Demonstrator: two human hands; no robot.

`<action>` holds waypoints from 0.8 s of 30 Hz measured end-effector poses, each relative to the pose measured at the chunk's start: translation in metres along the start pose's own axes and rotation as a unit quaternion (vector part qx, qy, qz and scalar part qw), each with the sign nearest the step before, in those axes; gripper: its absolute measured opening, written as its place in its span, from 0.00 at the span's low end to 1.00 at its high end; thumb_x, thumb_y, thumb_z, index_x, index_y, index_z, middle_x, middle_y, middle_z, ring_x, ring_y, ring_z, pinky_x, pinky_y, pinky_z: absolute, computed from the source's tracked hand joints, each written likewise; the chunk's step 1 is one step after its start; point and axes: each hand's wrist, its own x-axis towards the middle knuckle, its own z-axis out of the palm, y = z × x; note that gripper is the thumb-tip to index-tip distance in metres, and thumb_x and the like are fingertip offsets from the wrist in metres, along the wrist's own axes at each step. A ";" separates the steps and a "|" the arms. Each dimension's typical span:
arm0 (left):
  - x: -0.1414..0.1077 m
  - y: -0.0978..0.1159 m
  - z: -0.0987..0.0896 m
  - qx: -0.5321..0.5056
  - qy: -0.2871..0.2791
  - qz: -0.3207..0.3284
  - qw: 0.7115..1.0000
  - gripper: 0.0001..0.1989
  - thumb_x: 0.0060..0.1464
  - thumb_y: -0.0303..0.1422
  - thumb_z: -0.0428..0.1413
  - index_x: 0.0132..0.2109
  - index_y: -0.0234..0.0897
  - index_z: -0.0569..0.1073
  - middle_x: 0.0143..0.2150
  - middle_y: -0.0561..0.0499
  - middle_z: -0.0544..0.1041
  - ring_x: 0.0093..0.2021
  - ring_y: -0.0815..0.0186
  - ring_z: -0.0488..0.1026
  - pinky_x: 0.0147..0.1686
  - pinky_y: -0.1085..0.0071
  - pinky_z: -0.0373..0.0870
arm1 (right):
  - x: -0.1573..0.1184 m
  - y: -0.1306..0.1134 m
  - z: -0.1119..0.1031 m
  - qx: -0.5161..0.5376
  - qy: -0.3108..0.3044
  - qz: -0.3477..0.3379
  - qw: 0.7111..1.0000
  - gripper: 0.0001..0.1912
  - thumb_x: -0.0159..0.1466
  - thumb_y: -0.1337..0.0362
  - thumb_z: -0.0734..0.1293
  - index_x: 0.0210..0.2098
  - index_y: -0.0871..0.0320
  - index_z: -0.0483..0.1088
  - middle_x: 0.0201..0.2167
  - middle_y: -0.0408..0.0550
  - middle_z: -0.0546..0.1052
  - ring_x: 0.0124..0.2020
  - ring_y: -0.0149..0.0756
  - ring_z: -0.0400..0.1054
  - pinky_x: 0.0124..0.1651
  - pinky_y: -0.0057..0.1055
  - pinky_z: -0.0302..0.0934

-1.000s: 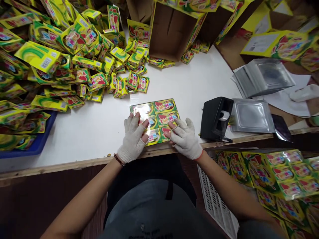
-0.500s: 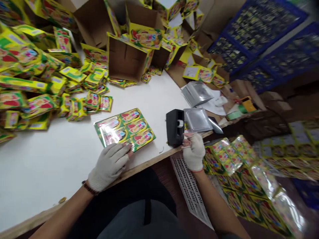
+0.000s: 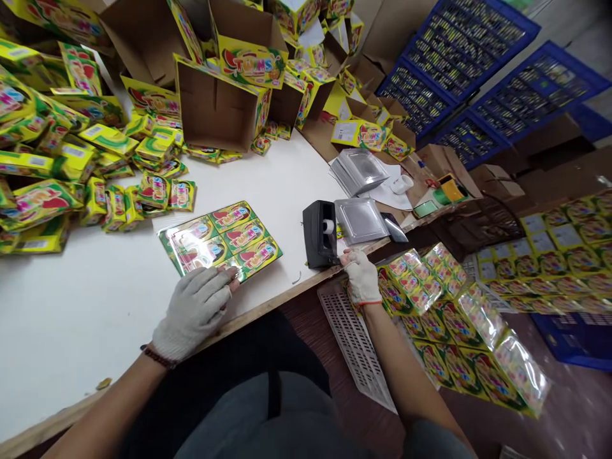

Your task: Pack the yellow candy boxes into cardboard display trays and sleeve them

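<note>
Resting left hand (image 3: pixel 192 311), fingers nearly flat, on near edge of six-panel pack (image 3: pixel 227 238); holding right hand (image 3: pixel 361 278) narrow at black tape dispenser's (image 3: pixel 315 234) front.

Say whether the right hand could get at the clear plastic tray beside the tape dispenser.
Probably yes: the right hand is at the near end of the tape dispenser, the clear plastic tray lies just beyond, and nothing tall seems between them.

Glossy clear plastic trays (image 3: pixel 361 220), matt black tape dispenser (image 3: pixel 316 234), smooth white tabletop (image 3: pixel 268 182), rough brown cardboard (image 3: pixel 215 115).
</note>
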 end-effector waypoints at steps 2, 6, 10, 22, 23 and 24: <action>0.001 0.000 -0.001 0.001 0.005 0.003 1.000 0.09 0.58 0.23 0.54 0.43 0.39 0.75 0.51 0.46 0.81 0.47 0.58 0.76 0.49 0.59 0.70 | -0.013 0.000 -0.006 0.011 0.019 0.005 1.000 0.19 0.54 0.46 0.65 0.27 0.57 0.72 0.37 0.50 0.76 0.38 0.40 0.67 0.45 0.36 0.60; 0.005 0.001 -0.005 0.009 0.002 0.004 1.000 0.10 0.59 0.23 0.53 0.45 0.39 0.75 0.49 0.46 0.81 0.47 0.58 0.75 0.47 0.59 0.69 | -0.042 0.005 -0.008 0.058 0.011 0.050 0.997 0.18 0.56 0.48 0.66 0.29 0.57 0.72 0.29 0.44 0.74 0.33 0.36 0.65 0.40 0.33 0.59; 0.018 0.006 -0.014 0.026 -0.079 -0.021 0.996 0.06 0.58 0.28 0.54 0.40 0.40 0.76 0.49 0.47 0.80 0.44 0.55 0.74 0.38 0.60 0.68 | -0.055 0.008 0.008 0.171 0.014 0.119 0.978 0.18 0.54 0.47 0.69 0.27 0.56 0.70 0.23 0.42 0.71 0.25 0.32 0.61 0.31 0.30 0.57; 0.024 0.008 -0.006 -0.012 -0.121 -0.058 0.991 0.08 0.55 0.25 0.52 0.33 0.37 0.75 0.40 0.46 0.79 0.35 0.58 0.72 0.33 0.63 0.66 | -0.039 0.026 0.008 0.041 -0.027 0.146 0.988 0.21 0.50 0.44 0.67 0.24 0.57 0.70 0.20 0.44 0.73 0.24 0.32 0.62 0.30 0.30 0.56; 0.023 0.009 -0.005 -0.013 -0.119 -0.063 0.991 0.07 0.54 0.25 0.53 0.33 0.37 0.75 0.40 0.46 0.79 0.35 0.59 0.72 0.33 0.63 0.66 | -0.041 0.029 0.005 0.014 -0.036 0.147 0.988 0.21 0.50 0.44 0.66 0.23 0.57 0.70 0.19 0.43 0.72 0.23 0.32 0.61 0.29 0.30 0.55; 0.022 0.010 -0.005 -0.013 -0.117 -0.068 0.991 0.07 0.53 0.24 0.53 0.33 0.37 0.75 0.40 0.47 0.79 0.35 0.59 0.72 0.33 0.64 0.66 | -0.044 0.031 0.003 -0.010 -0.047 0.149 0.988 0.20 0.49 0.45 0.66 0.21 0.57 0.69 0.17 0.42 0.70 0.23 0.32 0.60 0.29 0.29 0.54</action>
